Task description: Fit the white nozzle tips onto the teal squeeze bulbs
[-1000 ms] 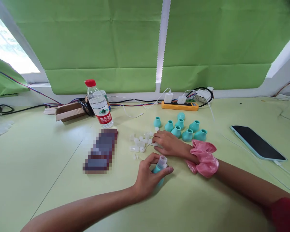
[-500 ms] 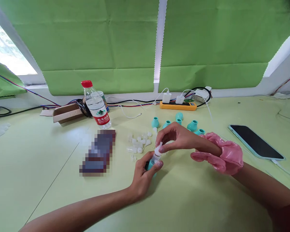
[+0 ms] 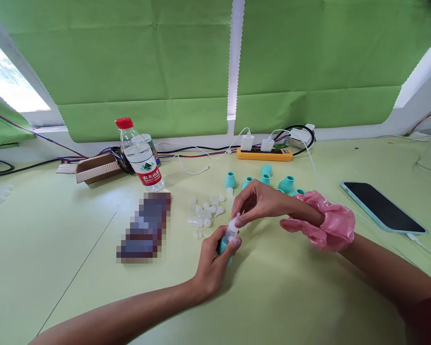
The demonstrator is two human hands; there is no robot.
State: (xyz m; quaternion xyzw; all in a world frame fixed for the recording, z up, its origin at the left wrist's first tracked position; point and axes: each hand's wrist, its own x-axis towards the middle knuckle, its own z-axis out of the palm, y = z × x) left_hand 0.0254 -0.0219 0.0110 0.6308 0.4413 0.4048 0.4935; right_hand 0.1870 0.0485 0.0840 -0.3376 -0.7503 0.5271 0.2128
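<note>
My left hand [image 3: 212, 261] is wrapped round a teal squeeze bulb [image 3: 223, 246], with a clear tube [image 3: 231, 235] standing out of its top. A white pointed nozzle [image 3: 233, 224] sits at the upper end of the tube. Thumb and fingers of my right hand [image 3: 255, 205] pinch this nozzle from above. Whether the nozzle is fully seated on the tube I cannot tell. Just left of my hands lie several loose clear tubes [image 3: 195, 222] and white nozzle parts [image 3: 219, 211]. Several more teal bulbs [image 3: 230, 180] stand beyond my right hand, some partly hidden by it.
A water bottle [image 3: 143, 160] with a red cap stands at back left, near an open cardboard box [image 3: 98, 167]. A blurred dark flat object [image 3: 145, 227] lies before it. An orange power strip [image 3: 264, 154] with cables lies at the back. A phone [image 3: 382, 206] charges at right.
The view has shifted slightly. Both hands keep their holds on the bulb and nozzle; my right wrist has moved a little left, and less of the nozzle's tip shows above the fingers.
</note>
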